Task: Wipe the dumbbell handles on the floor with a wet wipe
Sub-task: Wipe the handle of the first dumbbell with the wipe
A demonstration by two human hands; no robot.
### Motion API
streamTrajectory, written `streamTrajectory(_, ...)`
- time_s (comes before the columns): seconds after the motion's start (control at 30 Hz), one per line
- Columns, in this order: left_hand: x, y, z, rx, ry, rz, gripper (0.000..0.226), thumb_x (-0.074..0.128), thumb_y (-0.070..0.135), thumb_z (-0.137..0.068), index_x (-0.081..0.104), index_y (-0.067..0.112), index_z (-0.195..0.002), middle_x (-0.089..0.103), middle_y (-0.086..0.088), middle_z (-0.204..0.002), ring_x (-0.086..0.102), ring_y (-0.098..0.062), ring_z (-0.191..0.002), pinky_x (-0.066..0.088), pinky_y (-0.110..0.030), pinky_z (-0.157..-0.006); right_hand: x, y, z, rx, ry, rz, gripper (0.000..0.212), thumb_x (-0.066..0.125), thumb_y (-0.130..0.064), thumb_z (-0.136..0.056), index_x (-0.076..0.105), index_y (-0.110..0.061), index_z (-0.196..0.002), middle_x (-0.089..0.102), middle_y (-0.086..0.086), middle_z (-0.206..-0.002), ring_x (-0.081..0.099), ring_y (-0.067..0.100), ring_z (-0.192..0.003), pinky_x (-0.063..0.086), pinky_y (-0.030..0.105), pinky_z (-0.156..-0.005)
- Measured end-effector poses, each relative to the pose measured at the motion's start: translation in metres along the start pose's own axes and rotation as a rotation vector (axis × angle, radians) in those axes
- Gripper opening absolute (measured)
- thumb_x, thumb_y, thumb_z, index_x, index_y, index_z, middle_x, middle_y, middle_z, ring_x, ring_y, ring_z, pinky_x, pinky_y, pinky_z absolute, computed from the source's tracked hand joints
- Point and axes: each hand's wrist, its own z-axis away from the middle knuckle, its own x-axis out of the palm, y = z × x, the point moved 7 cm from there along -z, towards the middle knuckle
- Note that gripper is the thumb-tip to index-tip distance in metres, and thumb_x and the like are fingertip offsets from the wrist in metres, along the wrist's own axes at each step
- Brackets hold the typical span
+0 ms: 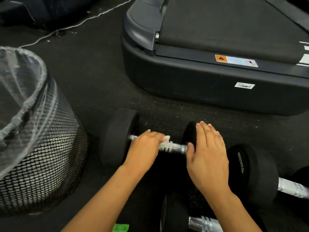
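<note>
— Black rubber floor (100, 77) all round, and the biggest thing on it is the treadmill (217, 91) at the back right. What sits nearer?

— On the left, a mesh bin (50, 156) lined with a clear bag. Then three dumbbells. The one being worked on (120, 136) lies crosswise in the middle of the floor, just ahead of the person; a second dumbbell (250, 171) lies to its right, and a third (173, 215) shows at the bottom edge.

— And the hands?

— The right hand (207, 158) lies flat over the near dumbbell's right weight, fingers straight and pressed together, thumb by the end of the handle (175, 146). I judge it is steadying the dumbbell so it does not roll. The left hand (143, 148) is curled down over the handle, blurred, fingers closed on a white wet wipe (165, 139) that peeks out at the fingertips.

— So which step is this?

— Wiping the first handle, I'd say. The chrome to the right of the wipe is bare, near the right thumb.

— Next move?

— Likely run the wipe along that bare stretch, turning the bar to reach underneath. The other two handles look untouched. A scrap of green packaging (121, 227) lies at the bottom edge; I cannot tell what it is.
</note>
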Motion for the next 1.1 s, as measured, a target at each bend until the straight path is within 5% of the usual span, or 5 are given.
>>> streamTrajectory(0.4,-0.002,0.006,0.005,-0.035,-0.048,-0.067,0.034,0.036,0.025,-0.093,0.064,0.015,-0.109,0.066,0.000,-0.105,0.058,-0.017,-0.103,0.028,-0.026,-0.107,-0.002,-0.001,-0.001,-0.002,0.009,-0.015,0.053,0.034,-0.027,-0.087,0.045,0.000,-0.132,0.049,0.014,-0.135,0.040,0.028,-0.130,0.024,0.038,-0.111)
streamTrajectory(0.57,0.003,0.005,-0.011,-0.015,-0.201,-0.064,0.030,0.039,0.032,-0.096,0.062,0.015,-0.103,0.065,-0.001,-0.100,0.060,-0.020,-0.096,0.047,-0.037,-0.082,-0.001,-0.001,0.000,0.006,0.022,-0.016,0.053,0.034,-0.027,-0.087,0.045,0.000,-0.131,0.049,0.014,-0.135,0.039,0.028,-0.130,0.024,0.038,-0.111)
streamTrajectory(0.8,0.003,0.015,-0.004,0.113,-0.130,0.048,0.025,0.055,0.014,-0.087,0.068,0.013,-0.108,0.070,-0.002,-0.105,0.065,-0.017,-0.098,0.035,-0.028,-0.104,0.000,-0.001,0.001,0.005,0.020,-0.015,0.053,0.035,-0.027,-0.087,0.045,-0.001,-0.131,0.049,0.014,-0.135,0.039,0.027,-0.130,0.022,0.036,-0.111)
streamTrajectory(0.9,0.001,0.008,-0.009,0.038,-0.138,0.080,0.028,0.048,0.028,-0.095,0.063,0.019,-0.117,0.066,0.002,-0.113,0.059,-0.010,-0.107,0.023,-0.021,-0.108,-0.002,0.000,-0.001,0.007,0.018,-0.014,0.053,0.036,-0.027,-0.086,0.045,-0.001,-0.131,0.049,0.014,-0.134,0.040,0.027,-0.130,0.022,0.037,-0.111)
streamTrajectory(1.1,0.008,0.026,-0.002,0.148,-0.169,0.016,0.028,0.055,0.027,-0.089,0.066,0.015,-0.113,0.067,0.000,-0.111,0.061,-0.018,-0.103,0.050,-0.038,-0.089,-0.001,-0.001,0.001,0.005,0.023,-0.027,0.053,0.034,-0.027,-0.086,0.046,0.000,-0.131,0.049,0.014,-0.134,0.039,0.027,-0.130,0.023,0.037,-0.111)
